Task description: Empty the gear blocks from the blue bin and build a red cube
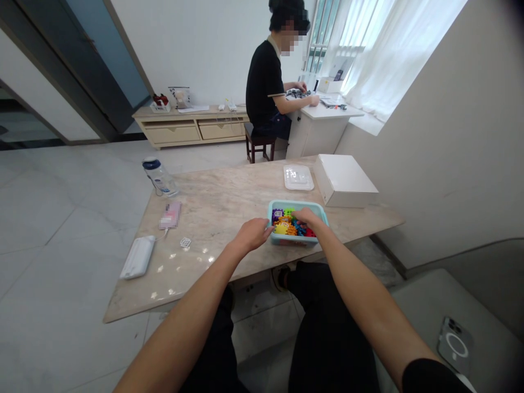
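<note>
A light-blue plastic basket (319, 205) stands near the front edge of the table, filled with colourful plastic building blocks (285, 224) in purple, green, yellow, orange, blue and red. At the basket's left side, my left hand (254, 233) is closed on the rim, its thumb towards the near corner. My right hand (308, 217) reaches over the right part of the basket, its fingers bent down among the blocks. The fingertips are partly hidden, so whatever they pinch cannot be made out.
Behind the basket lie a clear plastic tray (298, 178) and a white box (347, 180). A water bottle (160, 177), a pink phone (170, 215), a white power bank (138, 257) and a small white piece (185, 243) are on the left. Another person (266, 82) sits at a desk beyond.
</note>
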The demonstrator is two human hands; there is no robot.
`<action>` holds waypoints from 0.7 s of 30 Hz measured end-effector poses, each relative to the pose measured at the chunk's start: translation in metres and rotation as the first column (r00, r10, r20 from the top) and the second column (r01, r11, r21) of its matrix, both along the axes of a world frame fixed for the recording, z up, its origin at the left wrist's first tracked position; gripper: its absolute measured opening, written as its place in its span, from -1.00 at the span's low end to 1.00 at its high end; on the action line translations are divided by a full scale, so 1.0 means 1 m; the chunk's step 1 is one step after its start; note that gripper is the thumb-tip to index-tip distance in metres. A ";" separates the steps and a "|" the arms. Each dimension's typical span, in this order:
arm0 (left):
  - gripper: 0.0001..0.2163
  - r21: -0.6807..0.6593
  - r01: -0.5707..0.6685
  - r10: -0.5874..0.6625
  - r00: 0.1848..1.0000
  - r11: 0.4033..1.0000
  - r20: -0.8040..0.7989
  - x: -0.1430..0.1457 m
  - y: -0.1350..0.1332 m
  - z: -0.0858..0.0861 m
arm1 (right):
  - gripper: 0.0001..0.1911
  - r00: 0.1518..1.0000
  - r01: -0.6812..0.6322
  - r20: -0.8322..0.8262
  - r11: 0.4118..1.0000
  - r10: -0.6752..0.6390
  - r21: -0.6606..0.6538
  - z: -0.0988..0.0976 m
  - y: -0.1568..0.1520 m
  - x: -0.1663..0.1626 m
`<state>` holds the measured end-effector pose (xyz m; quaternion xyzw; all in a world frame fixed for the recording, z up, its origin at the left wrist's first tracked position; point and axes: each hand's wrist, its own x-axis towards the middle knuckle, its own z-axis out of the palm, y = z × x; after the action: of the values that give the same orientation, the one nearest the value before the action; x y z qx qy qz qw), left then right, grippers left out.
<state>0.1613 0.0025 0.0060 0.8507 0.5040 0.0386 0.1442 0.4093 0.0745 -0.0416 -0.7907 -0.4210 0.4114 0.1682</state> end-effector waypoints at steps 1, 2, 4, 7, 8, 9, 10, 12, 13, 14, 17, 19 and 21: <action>-0.64 0.002 -0.006 0.006 1.000 1.000 -0.002 0.000 0.001 0.000 | -0.70 1.000 0.000 -0.016 1.000 0.000 0.007 0.000 -0.001 0.000; -0.64 0.004 -0.011 0.011 1.000 1.000 -0.006 0.001 0.002 -0.001 | -0.68 0.999 -0.001 -0.034 1.000 0.001 0.017 0.000 -0.002 0.000; -0.64 0.007 -0.021 0.021 1.000 1.000 -0.011 0.002 0.003 -0.001 | -0.65 0.997 -0.003 -0.071 0.999 0.006 0.042 0.000 -0.004 0.000; -0.66 0.006 -0.037 0.037 0.999 0.999 -0.001 0.002 0.003 -0.002 | -0.64 0.993 -0.007 -0.120 0.998 0.015 0.070 -0.002 -0.007 -0.001; -0.66 0.003 -0.044 0.044 0.999 0.999 0.007 0.002 0.003 -0.002 | -0.65 0.992 -0.004 -0.128 0.997 0.014 0.072 -0.002 -0.008 0.000; -0.66 -0.003 -0.051 0.051 0.999 0.999 0.014 0.002 0.003 -0.002 | -0.65 0.992 -0.001 -0.127 0.997 0.010 0.071 -0.002 -0.008 0.001; -0.66 -0.009 -0.057 0.057 0.998 0.998 0.021 0.002 0.003 -0.003 | -0.66 0.993 0.002 -0.117 0.998 0.006 0.068 -0.001 -0.008 0.002; -0.67 -0.020 -0.065 0.066 0.997 0.998 0.030 0.002 0.003 -0.004 | -0.69 0.997 -0.001 -0.075 0.998 0.005 0.060 0.002 -0.009 0.007; -0.67 -0.023 -0.065 0.066 0.997 0.998 0.035 0.003 0.004 -0.004 | -0.71 0.999 -0.011 -0.051 0.998 0.014 0.061 0.004 -0.009 0.009; -0.67 -0.025 -0.062 0.063 0.997 0.998 0.042 0.004 0.004 -0.004 | -0.71 0.999 -0.023 -0.031 0.997 0.025 0.069 0.007 -0.009 0.011; -0.67 -0.029 -0.044 0.046 0.997 0.999 0.058 0.009 0.004 -0.004 | -0.70 0.999 -0.029 -0.014 0.994 0.031 0.109 0.012 -0.013 0.015; -0.66 -0.037 -0.043 0.045 0.998 0.998 0.054 0.013 0.003 -0.003 | -0.71 1.000 -0.007 -0.024 0.993 0.010 0.118 0.012 -0.016 0.016; -0.65 -0.046 -0.059 0.061 0.997 0.997 0.041 0.016 0.003 -0.001 | -0.70 0.999 0.020 -0.042 0.993 -0.016 0.114 0.012 -0.018 0.016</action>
<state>0.1776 0.0052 0.0046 0.8308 0.5269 0.0493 0.1728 0.4257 0.0567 -0.0298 -0.7750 -0.4332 0.4011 0.2254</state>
